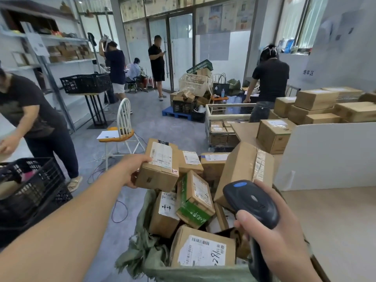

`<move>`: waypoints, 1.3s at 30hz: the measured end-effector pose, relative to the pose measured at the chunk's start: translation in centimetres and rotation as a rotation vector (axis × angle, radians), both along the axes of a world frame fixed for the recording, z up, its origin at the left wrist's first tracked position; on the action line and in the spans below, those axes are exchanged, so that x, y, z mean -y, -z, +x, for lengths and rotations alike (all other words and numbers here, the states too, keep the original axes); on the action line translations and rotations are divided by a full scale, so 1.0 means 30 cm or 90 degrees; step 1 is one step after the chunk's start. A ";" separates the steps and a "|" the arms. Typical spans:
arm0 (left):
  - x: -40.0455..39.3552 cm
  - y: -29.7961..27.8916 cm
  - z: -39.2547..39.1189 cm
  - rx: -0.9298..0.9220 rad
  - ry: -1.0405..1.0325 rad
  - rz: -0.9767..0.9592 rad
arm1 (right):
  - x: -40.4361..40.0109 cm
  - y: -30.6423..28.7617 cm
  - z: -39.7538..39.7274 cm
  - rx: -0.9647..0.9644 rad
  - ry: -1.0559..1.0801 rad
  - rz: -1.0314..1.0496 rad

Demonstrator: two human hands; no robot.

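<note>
Now the left hand (132, 171) grips the left end of a labelled parcel (158, 167) above the green sack (142, 241), label up, lying at ten o'clock from the scanner (252, 200) clasped in the right hand (284, 247), its nose pointing roughly that way.

A grey concrete floor (154, 123) carries most of what is here. A green woven sack (142, 247) stands open, heaped with cardboard parcels (195, 198); its base is out of view. Just right of it runs a pale desk (335, 220) with a white board (329, 153) standing on edge across it. Behind the board, a brown box (273, 135) sits on a brown surface. On the floor to the left sit a black crate (34, 188) and loose cables (120, 212). A white chair (122, 127) with a sheet of paper (107, 134) on its seat stands further back, and beyond it a blue pallet (177, 114) bears stacked baskets.
</note>
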State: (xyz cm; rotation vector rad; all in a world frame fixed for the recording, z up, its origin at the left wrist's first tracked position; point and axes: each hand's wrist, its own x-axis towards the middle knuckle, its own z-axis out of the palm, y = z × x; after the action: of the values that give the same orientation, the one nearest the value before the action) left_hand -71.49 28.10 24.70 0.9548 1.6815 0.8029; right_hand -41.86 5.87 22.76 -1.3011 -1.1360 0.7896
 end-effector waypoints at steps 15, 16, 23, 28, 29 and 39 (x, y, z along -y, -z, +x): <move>-0.260 -0.037 0.230 0.055 0.151 -0.046 | -0.119 0.039 -0.073 -0.001 0.051 -0.023; -0.268 -0.033 0.261 0.057 0.161 -0.050 | -0.117 0.044 -0.068 -0.006 0.056 -0.018; -0.311 0.042 0.453 -0.115 0.235 -0.014 | -0.101 0.073 -0.023 -0.037 0.123 -0.032; -0.310 0.059 0.498 -0.317 0.325 0.067 | -0.092 0.071 0.006 -0.042 0.149 -0.028; -0.310 0.058 0.497 -0.342 0.334 0.077 | -0.089 0.071 0.008 -0.042 0.152 -0.024; -0.335 0.045 0.483 -0.340 0.400 0.086 | -0.052 0.074 0.014 -0.025 0.157 -0.014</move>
State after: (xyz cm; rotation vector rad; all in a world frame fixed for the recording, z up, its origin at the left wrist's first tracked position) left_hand -56.99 38.17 23.36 1.7904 1.6124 0.2424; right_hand -41.43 7.42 20.53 -1.4064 -0.9172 0.6431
